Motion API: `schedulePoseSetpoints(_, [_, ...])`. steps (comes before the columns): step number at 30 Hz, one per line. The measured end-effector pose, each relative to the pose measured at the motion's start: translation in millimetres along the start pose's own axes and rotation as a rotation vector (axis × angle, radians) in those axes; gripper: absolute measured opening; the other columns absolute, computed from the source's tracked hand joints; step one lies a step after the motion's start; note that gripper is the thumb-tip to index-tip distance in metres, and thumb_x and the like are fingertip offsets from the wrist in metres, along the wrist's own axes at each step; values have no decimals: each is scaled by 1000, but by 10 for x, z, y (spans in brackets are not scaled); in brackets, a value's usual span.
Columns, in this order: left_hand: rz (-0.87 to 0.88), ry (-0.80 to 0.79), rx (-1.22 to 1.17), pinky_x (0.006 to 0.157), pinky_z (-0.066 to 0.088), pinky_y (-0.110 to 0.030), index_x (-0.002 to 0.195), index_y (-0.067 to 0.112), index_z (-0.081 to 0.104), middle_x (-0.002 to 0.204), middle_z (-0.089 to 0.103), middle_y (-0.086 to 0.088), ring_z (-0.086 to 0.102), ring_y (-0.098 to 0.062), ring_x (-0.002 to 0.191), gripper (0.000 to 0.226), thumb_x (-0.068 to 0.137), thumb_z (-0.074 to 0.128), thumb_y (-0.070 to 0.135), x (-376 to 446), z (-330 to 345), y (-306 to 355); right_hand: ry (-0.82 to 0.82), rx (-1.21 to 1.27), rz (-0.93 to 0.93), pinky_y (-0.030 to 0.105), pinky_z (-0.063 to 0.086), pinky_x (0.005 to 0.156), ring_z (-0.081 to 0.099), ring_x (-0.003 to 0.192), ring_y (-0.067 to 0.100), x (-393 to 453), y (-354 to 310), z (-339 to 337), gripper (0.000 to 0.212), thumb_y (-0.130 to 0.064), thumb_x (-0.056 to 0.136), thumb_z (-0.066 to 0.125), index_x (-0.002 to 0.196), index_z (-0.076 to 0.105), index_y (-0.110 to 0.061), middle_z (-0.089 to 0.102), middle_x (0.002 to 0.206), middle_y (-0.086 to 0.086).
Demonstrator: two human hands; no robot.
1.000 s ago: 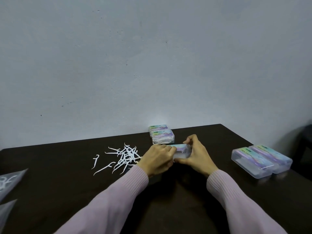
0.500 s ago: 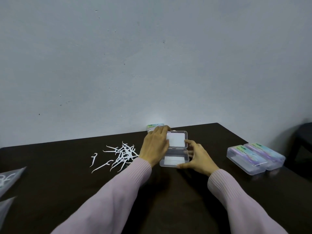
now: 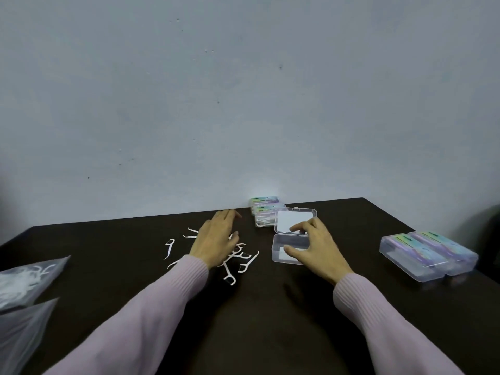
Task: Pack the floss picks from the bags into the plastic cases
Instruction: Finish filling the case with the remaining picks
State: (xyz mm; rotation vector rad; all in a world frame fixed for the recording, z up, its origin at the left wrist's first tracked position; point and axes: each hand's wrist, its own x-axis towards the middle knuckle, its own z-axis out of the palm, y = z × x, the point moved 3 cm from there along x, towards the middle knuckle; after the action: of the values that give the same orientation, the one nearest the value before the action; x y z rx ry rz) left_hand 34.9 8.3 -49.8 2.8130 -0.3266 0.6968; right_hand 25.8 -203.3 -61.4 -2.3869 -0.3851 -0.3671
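A clear plastic case (image 3: 281,246) lies open in the middle of the dark table (image 3: 270,320), its lid flat toward the wall. My right hand (image 3: 315,247) rests on it, fingers spread, thumb at the base's front and fingertips on the hinge. A loose pile of white floss picks (image 3: 240,257) lies to the left of the case. My left hand (image 3: 216,238) hovers flat over that pile with straight fingers and hides part of it.
Two closed cases with coloured labels (image 3: 263,213) are stacked behind the open one by the wall. Two more closed cases (image 3: 427,255) lie side by side at the right. Two plastic bags (image 3: 24,277), one holding picks, lie at the left edge.
The case went from closed in both hands to open on the table. My left hand left the lid and moved left over the floss picks. My right hand stayed on the case.
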Motion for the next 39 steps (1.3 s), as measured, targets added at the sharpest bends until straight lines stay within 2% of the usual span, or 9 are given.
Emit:
schedulePoseSetpoints(5, [-312,-137,23,101,37,-38,130,16,44,134,45,-3,39,-19,126,41,93,50,33,-155,-69,-508,-130,-33,-164,28,45,94,50,95,8,44,-423,273,36,-22,83,64,117,54,-17,48,110,-4])
schedulePoseSetpoints(12, [-691,-329,10,105,33,-43,140,7,33,147,30,-16,26,-31,136,58,93,51,36,-385,-177,-976,-298,-382,-215,38,44,94,52,114,28,142,-625,724,29,1,85,51,114,53,-6,50,120,10])
schedulePoseSetpoints(19, [-539,-330,-69,105,33,-38,129,10,54,136,41,-15,32,-31,129,44,95,47,37,-383,-116,-976,-301,-289,-255,37,49,88,61,102,23,361,-720,916,24,0,85,56,101,66,-15,61,110,6])
schedulePoseSetpoints(22, [-466,-339,-84,105,34,-42,128,11,52,134,43,-11,34,-27,128,58,90,49,54,-367,-53,-822,-308,-373,-337,37,45,91,50,115,19,515,-780,927,35,-8,82,60,114,55,-20,51,121,0])
schedulePoseSetpoints(27, [-446,-360,-65,104,35,-43,138,18,38,137,42,-3,33,-21,130,104,59,59,82,-356,6,-763,-573,-354,-288,40,26,113,25,140,20,814,-792,1107,83,-21,77,70,145,23,-18,21,154,4])
schedulePoseSetpoints(29, [-433,-356,-54,104,35,-43,140,19,35,138,41,-1,32,-20,130,112,53,64,81,-339,14,-768,-633,-331,-257,34,23,114,27,140,21,862,-821,1144,88,-19,78,68,148,15,-18,23,154,8])
schedulePoseSetpoints(31, [-418,-359,-49,104,35,-42,140,18,34,138,39,0,31,-19,130,113,51,68,78,-323,36,-777,-682,-334,-216,30,32,109,39,132,24,888,-840,1158,86,-14,80,63,149,11,-21,36,147,10])
schedulePoseSetpoints(33, [-411,-358,-83,105,36,-41,140,18,35,137,40,0,31,-19,130,110,53,72,74,-304,47,-792,-694,-354,-199,31,37,105,46,125,25,912,-843,1163,83,-15,81,62,148,15,-24,44,141,10])
schedulePoseSetpoints(39, [-380,-311,-246,100,42,-38,128,16,52,123,55,1,45,-17,119,77,65,78,53,-265,55,-880,-571,-391,-300,36,40,103,52,117,18,956,-774,1108,44,-22,80,67,122,57,-26,53,131,0])
